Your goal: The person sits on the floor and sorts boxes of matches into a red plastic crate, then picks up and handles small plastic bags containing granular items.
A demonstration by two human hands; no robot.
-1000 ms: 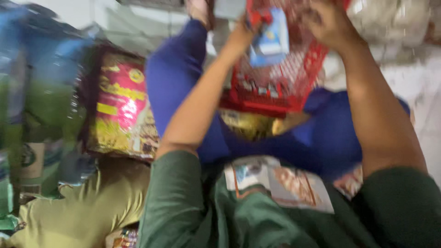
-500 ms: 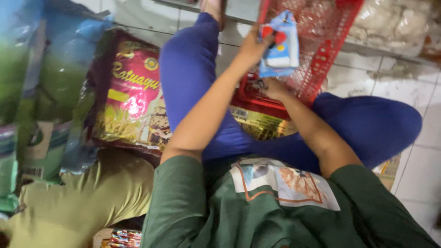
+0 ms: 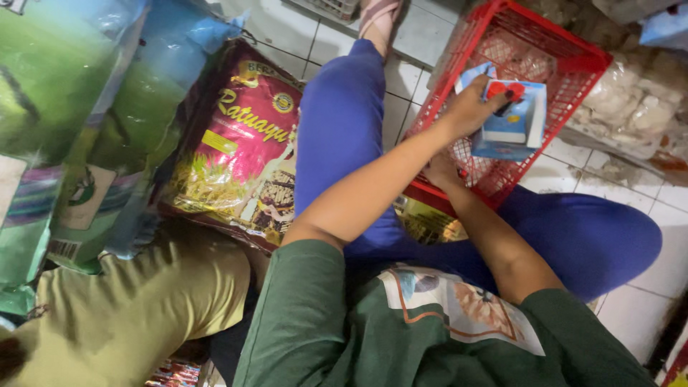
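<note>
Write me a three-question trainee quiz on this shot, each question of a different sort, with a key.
1. True or false: the left hand holds a blue and white carton.
2. What is the right hand touching? A) the red basket B) the pink rice bag C) the green sacks
3. Fill in: the basket rests on the lap of a person wearing ____ trousers.

Key: 1 true; 2 A; 3 blue.
</note>
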